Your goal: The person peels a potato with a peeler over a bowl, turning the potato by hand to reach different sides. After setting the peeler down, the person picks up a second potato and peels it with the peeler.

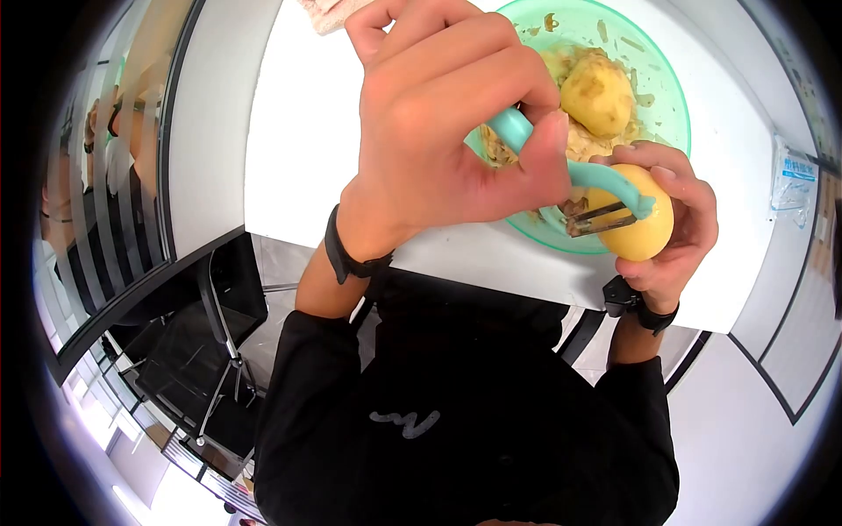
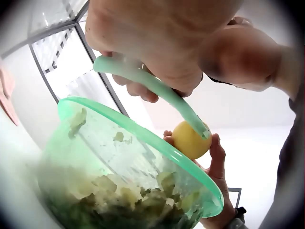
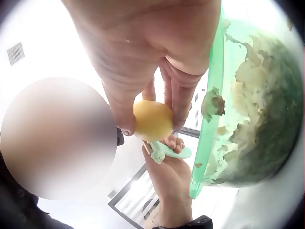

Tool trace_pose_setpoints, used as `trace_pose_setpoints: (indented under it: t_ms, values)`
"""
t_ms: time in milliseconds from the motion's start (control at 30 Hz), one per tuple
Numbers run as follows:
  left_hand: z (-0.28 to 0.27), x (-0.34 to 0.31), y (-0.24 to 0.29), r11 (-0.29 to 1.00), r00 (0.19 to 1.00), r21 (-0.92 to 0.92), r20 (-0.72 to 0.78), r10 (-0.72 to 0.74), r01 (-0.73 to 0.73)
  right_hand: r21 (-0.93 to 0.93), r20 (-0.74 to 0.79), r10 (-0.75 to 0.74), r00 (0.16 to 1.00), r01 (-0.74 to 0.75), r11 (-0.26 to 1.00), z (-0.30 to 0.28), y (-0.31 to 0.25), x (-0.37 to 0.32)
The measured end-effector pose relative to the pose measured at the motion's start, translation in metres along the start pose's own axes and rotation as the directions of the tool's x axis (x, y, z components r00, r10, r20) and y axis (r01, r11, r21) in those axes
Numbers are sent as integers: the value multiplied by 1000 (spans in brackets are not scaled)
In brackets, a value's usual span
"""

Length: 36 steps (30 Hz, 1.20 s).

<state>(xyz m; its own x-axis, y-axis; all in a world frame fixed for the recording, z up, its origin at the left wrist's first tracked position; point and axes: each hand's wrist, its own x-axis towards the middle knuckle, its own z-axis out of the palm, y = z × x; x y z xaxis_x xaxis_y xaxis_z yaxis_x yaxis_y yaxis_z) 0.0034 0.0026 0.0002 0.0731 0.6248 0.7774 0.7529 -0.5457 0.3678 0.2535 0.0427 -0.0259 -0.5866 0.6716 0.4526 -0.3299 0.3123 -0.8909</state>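
My left hand (image 1: 465, 114) grips a mint-green peeler (image 1: 605, 180) by its handle. The peeler's metal blade (image 1: 605, 219) lies against the side of a smooth yellow peeled potato (image 1: 645, 232). In my right hand (image 1: 693, 210) the potato is held between fingers and thumb, beside the rim of a green see-through bowl (image 1: 675, 96). Another potato (image 1: 601, 92), with brownish patches, sits in the bowl on a heap of peelings (image 2: 128, 195). From the right wrist view, the fingers and thumb pinch the potato (image 3: 153, 120) with the peeler (image 3: 164, 151) just beyond it.
The bowl stands on a white table (image 1: 298, 149). A pink cloth (image 1: 331, 13) lies at the table's far side. To the right is a clear plastic packet (image 1: 794, 184) with blue print. A black chair (image 1: 193, 351) stands at the lower left.
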Motion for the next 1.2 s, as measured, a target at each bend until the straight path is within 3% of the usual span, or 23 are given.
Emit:
trace_pose_setpoints:
  t_ms: [300, 433, 533, 733, 1033, 1200]
  values:
    - [1, -2, -1, 999, 999, -10, 28, -36, 36, -10, 62, -50, 997, 51, 999, -6, 3, 0]
    - [3, -4, -5, 997, 998, 41, 11, -61, 60, 1, -55, 32, 998, -31, 1000, 0, -1, -8]
    - [3, -7, -7, 985, 989, 92, 24, -146, 144, -16, -67, 9, 998, -10, 1000, 3, -2, 0]
    - [-1, -4, -5, 997, 998, 35, -18, -65, 65, -121, -164, 137, 977, -157, 980, 1, -8, -5]
    - [1, 0, 5, 997, 999, 62, -10, 53, -53, -263, -92, 94, 991, -115, 958, 5, -6, -1]
    - [-1, 0, 7, 997, 1000, 79, 4, -1, 1, -267, -44, 73, 996, -82, 960, 4, -7, 2]
